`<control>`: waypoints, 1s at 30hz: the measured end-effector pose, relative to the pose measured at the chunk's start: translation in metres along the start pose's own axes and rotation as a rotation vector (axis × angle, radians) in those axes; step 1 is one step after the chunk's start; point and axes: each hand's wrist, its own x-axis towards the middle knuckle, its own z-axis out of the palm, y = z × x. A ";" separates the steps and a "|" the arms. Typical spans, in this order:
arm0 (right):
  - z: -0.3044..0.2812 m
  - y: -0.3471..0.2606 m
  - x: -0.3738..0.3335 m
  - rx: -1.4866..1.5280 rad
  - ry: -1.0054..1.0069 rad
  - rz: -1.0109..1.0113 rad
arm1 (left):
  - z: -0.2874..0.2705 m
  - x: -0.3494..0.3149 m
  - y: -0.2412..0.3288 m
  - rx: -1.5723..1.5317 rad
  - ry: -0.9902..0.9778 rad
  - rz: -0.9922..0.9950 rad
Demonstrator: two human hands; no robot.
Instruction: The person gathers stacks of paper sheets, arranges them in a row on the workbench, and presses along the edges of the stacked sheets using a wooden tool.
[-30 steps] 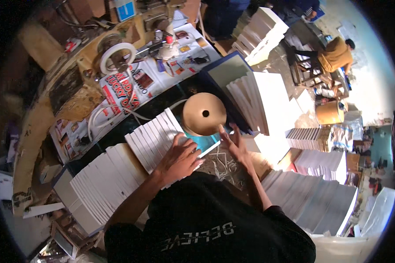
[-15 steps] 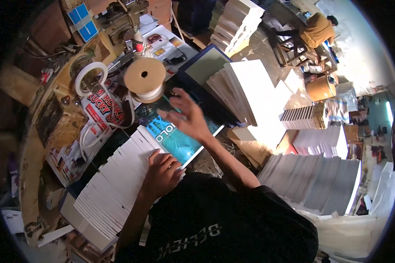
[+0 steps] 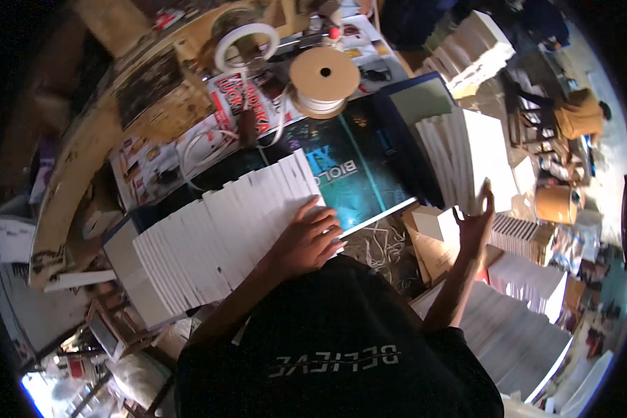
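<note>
My left hand (image 3: 306, 237) lies over the right end of a long row of white book blocks (image 3: 216, 240), its fingers stretched across their edges. Beside it, a teal and black printed board (image 3: 369, 184) lies on the bench. My right hand (image 3: 475, 221) is at the near end of a leaning stack of white book blocks (image 3: 477, 150). Its thumb and fingers are spread apart; a fingertip meets or nearly meets the stack's near edge. I cannot tell whether it touches.
A cardboard-ended spool of white cord (image 3: 325, 80) stands behind the board, near a roll of white tape (image 3: 247, 45). Tall paper stacks (image 3: 512, 334) rise at my right. A wooden rim (image 3: 83, 188) curves along the left. A person in a mustard top (image 3: 579, 115) sits far right.
My right hand has moved from above the teal board to the stack of book blocks on the right. My left hand stays on the row. The view has turned to the right.
</note>
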 end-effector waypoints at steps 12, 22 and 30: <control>-0.009 -0.005 0.004 0.133 0.154 0.190 | -0.010 -0.002 -0.003 -0.038 -0.100 -0.001; -0.091 0.024 0.015 0.167 0.294 -0.145 | -0.016 0.007 0.003 -0.043 -0.108 -0.049; -0.076 0.091 0.007 1.095 0.119 -0.252 | -0.021 0.016 0.010 -0.066 -0.195 -0.065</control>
